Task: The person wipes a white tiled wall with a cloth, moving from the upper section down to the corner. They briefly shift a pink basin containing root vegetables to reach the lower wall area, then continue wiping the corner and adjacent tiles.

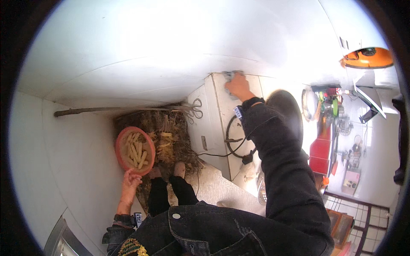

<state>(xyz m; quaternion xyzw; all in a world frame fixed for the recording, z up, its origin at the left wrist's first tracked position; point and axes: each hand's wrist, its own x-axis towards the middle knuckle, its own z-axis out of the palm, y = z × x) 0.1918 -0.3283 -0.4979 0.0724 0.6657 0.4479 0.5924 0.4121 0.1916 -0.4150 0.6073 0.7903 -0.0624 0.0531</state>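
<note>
My right hand (237, 85) presses a grey cloth (229, 75) onto the white tiled counter (221, 92), at its corner by the wall. Beside the wrist, a coiled black cable (228, 128) with a plug lies on the same counter. My left hand (132, 180) is at the near rim of a round pink basin (119, 150), its fingers apart; whether they touch the rim I cannot tell. Pale yellow, stick-shaped pieces (136, 152), perhaps corn cobs, lie in the basin.
A long thin rod (93, 109) leans along the wall. Brushwood (166, 124) covers the floor corner by my feet. A dark round pan or lid (286, 112) stands behind my right forearm. Farther right are a red box (320, 153) and an orange bowl-shaped object (371, 59).
</note>
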